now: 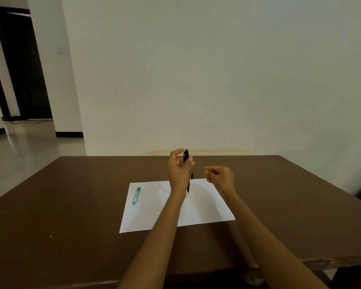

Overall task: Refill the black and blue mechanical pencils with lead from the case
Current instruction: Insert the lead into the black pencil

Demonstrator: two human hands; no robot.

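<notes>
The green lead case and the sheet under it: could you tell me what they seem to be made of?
Lead case: probably translucent plastic, glossy, going by its see-through teal body and darker cap. Sheet: apparently plain white paper, matte, lying thin and flat on the brown table.

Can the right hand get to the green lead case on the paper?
Probably, but awkwardly: the lead case lies uncovered on the paper's left side, and the left arm holding the black pencil stands between.

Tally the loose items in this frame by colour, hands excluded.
Black: 2, the black mechanical pencil and a small black piece on the table
Green: 1, the lead case
White: 1, the paper sheet
Total: 4
</notes>
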